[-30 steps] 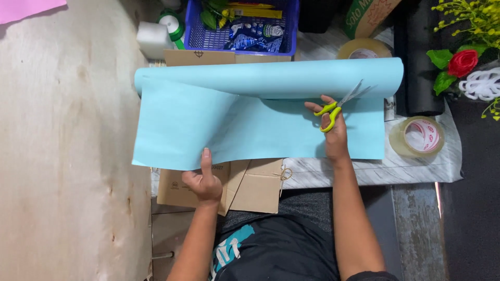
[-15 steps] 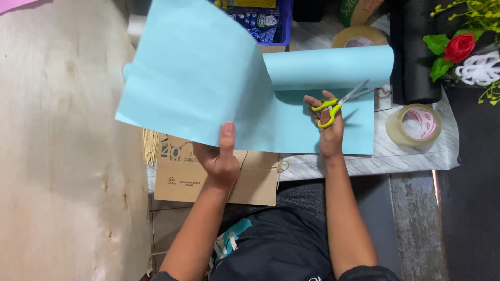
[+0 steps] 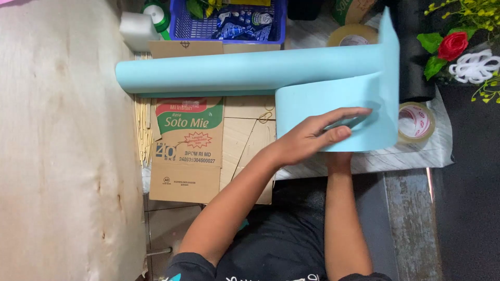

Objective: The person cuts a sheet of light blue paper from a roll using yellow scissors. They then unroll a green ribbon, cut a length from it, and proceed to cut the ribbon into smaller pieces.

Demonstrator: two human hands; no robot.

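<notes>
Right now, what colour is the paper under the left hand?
Light blue, plain with no pattern; the paper shows best in the head view.

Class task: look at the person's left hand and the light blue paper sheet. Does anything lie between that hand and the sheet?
Nothing visible does. The left hand lies flat on the folded-over light blue paper sheet, fingers touching it directly. The right hand is hidden beneath that fold, so nothing can be said about its contact.

Matt smooth blue paper, brown cardboard

Left hand flat, fingers outstretched
</notes>
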